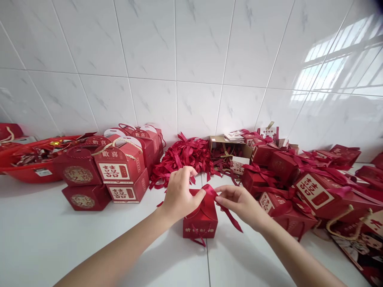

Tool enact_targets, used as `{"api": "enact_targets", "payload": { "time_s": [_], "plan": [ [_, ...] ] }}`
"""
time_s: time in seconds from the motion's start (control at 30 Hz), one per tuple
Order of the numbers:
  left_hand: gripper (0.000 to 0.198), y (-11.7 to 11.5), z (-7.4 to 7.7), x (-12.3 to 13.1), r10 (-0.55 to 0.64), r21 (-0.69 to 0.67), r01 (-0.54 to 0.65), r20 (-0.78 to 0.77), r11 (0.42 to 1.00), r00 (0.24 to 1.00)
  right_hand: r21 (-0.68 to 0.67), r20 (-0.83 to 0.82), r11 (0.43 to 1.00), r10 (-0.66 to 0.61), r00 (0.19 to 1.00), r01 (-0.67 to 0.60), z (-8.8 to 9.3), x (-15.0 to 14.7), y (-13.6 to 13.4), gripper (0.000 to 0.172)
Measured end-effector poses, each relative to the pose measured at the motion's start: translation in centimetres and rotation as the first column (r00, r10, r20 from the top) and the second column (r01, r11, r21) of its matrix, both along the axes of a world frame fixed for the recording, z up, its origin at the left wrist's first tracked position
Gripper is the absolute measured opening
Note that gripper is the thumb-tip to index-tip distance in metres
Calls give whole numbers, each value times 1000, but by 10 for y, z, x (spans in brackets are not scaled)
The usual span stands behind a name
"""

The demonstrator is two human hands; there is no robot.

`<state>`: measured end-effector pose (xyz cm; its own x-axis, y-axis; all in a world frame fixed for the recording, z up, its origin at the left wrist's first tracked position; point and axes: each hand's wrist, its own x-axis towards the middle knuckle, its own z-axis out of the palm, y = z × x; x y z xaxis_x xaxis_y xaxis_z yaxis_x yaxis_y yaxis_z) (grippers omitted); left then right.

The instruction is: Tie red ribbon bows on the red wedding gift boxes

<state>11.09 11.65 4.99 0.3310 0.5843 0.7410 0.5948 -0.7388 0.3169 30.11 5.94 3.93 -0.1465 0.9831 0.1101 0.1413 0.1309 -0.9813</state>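
A small red gift box (pixel 200 228) with gold lettering stands on the white surface in front of me. A shiny dark red ribbon (pixel 231 220) lies across its top, one tail hanging down to the right. My left hand (pixel 179 195) is curled at the box's upper left, its thumb pressing the ribbon at the top; the other fingertips are partly hidden. With thumb and fingers closed, my right hand (pixel 239 202) pinches the ribbon just right of the box top. A twisted red cord (pixel 199 239) hangs at the box's front.
Behind the box lies a heap of red ribbons (pixel 187 155). Stacked red boxes (pixel 118 171) and a red basket (pixel 36 171) of wrapped items stand left. An open carton (pixel 230 147) sits by the wall. Several ribboned boxes (pixel 317 195) crowd the right, beside a printed bag (pixel 362 247).
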Motion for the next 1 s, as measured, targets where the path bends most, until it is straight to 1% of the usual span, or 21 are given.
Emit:
{"api": "enact_targets", "payload": {
  "time_s": [0.07,0.13,0.2,0.3,0.37,0.43,0.47,0.5,0.53,0.6,0.7,0.73,0.77,0.8,0.83,0.9,1.0],
  "plan": [
    [30,-2,2,1,9,9,-9,-12,1000,1000,63,32,998,-25,999,23,-4,-13,5,36],
    [29,-5,4,0,18,2,-18,-26,1000,1000,108,40,994,-16,999,12,-6,-26,10,30],
    [28,-9,8,-2,19,-31,-20,-42,999,999,118,36,993,-25,999,20,-8,-36,13,27],
    [26,-12,16,-12,-54,-131,43,-84,990,995,105,1,989,-103,995,103,-12,-40,15,24],
    [26,-10,18,-21,-134,-235,113,-77,965,988,129,-6,981,-146,989,146,-15,-39,16,24],
    [22,-4,16,-29,-183,-380,166,-11,910,983,159,-15,975,-152,988,152,-17,-37,16,25],
    [18,0,12,-32,-191,-462,183,30,868,981,156,-28,979,-130,991,132,-18,-36,16,25],
    [15,5,7,-35,-191,-541,197,67,818,979,141,-50,985,-93,994,99,-18,-36,16,27],
    [17,9,2,-37,-190,-610,210,98,764,977,115,-73,992,-48,996,57,-18,-35,16,28],
    [25,17,-9,-39,-182,-719,236,153,654,971,61,-101,998,27,994,-21,-19,-36,16,30],
    [32,22,-21,-41,-140,-835,290,254,468,957,22,-114,997,72,991,-70,-18,-38,16,31],
    [33,23,-22,-41,-124,-858,308,282,411,951,16,-115,997,79,990,-77,-18,-39,16,30],
    [34,23,-23,-41,-111,-872,323,304,368,946,11,-115,997,83,990,-82,-17,-39,15,28],
    [34,23,-22,-41,-106,-879,334,317,340,942,5,-114,997,83,990,-83,-16,-40,14,26],
    [34,23,-22,-41,-109,-881,339,321,330,941,-3,-115,997,76,990,-77,-14,-40,13,23],
    [36,23,-20,-40,-113,-880,337,317,334,942,-31,-124,998,44,991,-48,-11,-42,11,17],
    [37,23,-21,-40,-105,-873,327,311,362,945,-75,-117,997,-11,993,3,-7,-44,10,13]
  ]
}}
